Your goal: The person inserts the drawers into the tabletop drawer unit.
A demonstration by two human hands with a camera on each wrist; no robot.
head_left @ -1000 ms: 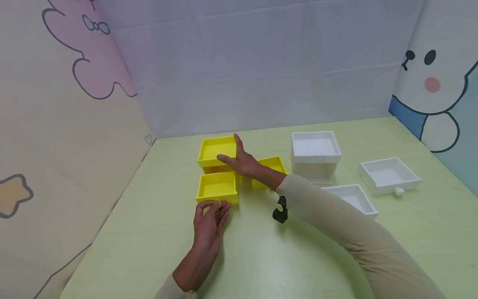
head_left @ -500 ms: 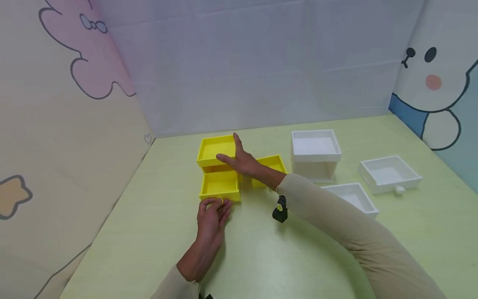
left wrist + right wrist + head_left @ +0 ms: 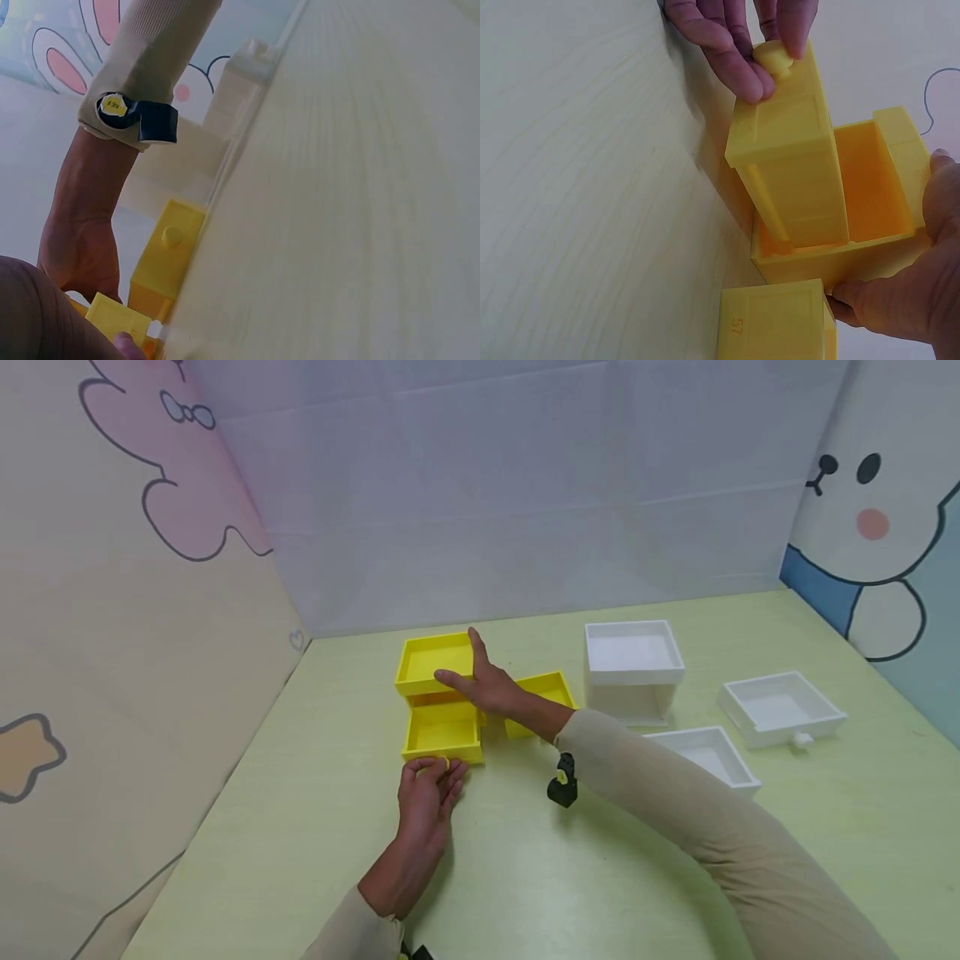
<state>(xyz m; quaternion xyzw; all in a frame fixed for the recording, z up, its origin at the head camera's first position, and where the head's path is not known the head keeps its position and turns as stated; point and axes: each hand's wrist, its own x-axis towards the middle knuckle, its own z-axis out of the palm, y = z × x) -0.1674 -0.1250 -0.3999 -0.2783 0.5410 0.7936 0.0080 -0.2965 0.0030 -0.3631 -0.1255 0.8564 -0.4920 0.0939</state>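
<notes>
My left hand (image 3: pixel 423 802) pinches the round knob (image 3: pixel 774 56) on the front of a yellow drawer (image 3: pixel 442 727). In the right wrist view the drawer's back end sits partly inside the lower opening of a yellow cabinet (image 3: pixel 904 150), with its front sticking out. My right hand (image 3: pixel 487 685) rests against the cabinet's right side, fingers spread, the thumb lying at the top front edge. Some of its fingers are hidden behind the cabinet. A second yellow drawer (image 3: pixel 551 687) lies on the table just right of the cabinet, partly behind the right forearm.
A white cabinet (image 3: pixel 633 677) with an open lower compartment stands to the right. Two white drawers lie near it: one drawer (image 3: pixel 701 747) partly behind the right sleeve, another drawer (image 3: pixel 780 706) farther right. Fabric walls (image 3: pixel 525 485) border the table (image 3: pixel 525 877).
The yellow drawer has moved slightly back and to the right, toward the cabinet, with the left hand still on its knob. The right hand has stayed put.
</notes>
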